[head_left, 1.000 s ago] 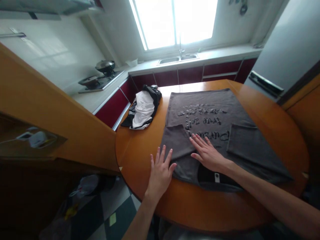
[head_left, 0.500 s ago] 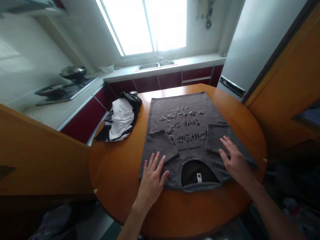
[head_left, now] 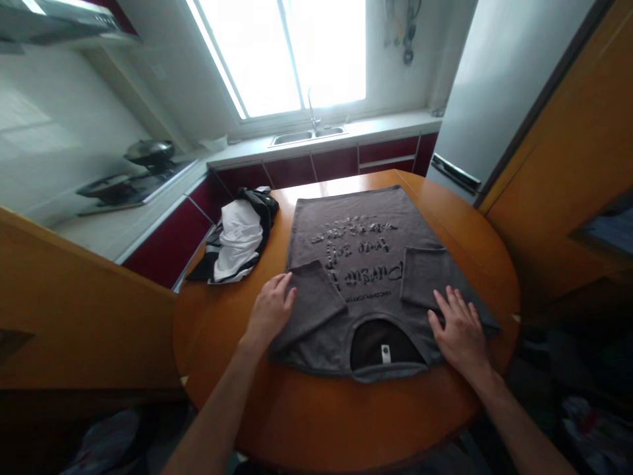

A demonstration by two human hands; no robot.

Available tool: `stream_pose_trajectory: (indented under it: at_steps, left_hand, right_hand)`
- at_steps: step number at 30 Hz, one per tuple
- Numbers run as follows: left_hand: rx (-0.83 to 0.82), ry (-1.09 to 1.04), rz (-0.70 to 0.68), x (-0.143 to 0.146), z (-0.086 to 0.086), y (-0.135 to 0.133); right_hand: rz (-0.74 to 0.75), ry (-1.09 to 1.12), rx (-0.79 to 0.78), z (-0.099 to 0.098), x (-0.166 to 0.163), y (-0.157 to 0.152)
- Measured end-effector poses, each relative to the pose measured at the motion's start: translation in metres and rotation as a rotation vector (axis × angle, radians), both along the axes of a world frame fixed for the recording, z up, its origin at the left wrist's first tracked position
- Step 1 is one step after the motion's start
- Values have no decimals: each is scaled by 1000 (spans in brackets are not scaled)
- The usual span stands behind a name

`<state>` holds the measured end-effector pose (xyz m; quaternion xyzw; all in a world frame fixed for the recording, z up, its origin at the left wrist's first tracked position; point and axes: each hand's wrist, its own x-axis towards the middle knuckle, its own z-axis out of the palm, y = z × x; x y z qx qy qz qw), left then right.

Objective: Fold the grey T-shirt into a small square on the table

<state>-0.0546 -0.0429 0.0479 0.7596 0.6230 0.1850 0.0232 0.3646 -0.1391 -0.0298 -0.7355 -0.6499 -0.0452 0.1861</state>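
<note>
A dark grey T-shirt (head_left: 346, 218) with black lettering lies flat on the round wooden table, its neck opening toward me. Both sleeves are folded inward over the front. At the T-shirt's left edge, beside the folded left sleeve, is my left hand (head_left: 270, 309); its thumb stands a little apart from the bent fingers, and I see no cloth gripped. My right hand (head_left: 459, 333) rests palm down with fingers spread on the folded right sleeve (head_left: 425, 270). A white label (head_left: 386, 354) shows inside the collar.
A crumpled black and white garment (head_left: 240, 231) lies at the table's (head_left: 346, 422) back left. Beyond are a counter with a sink (head_left: 309, 135), a stove with a pan (head_left: 148, 153), and a fridge (head_left: 494, 99) at the right. An orange wooden panel (head_left: 74, 297) borders the left.
My left hand has moved left and away from me, from lying on the left shoulder to the T-shirt's left edge. My right hand has shifted slightly toward me, still on the cloth.
</note>
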Motion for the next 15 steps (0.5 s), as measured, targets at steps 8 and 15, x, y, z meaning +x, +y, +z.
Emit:
stream_pose_trajectory:
  at_steps: [8, 15]
  left_hand:
    - [-33, 65, 58, -26, -24, 88]
    - [-14, -56, 83, -39, -37, 94]
  right_hand:
    - [-25, 11, -20, 8, -5, 1]
    - [-24, 57, -1, 7, -5, 0]
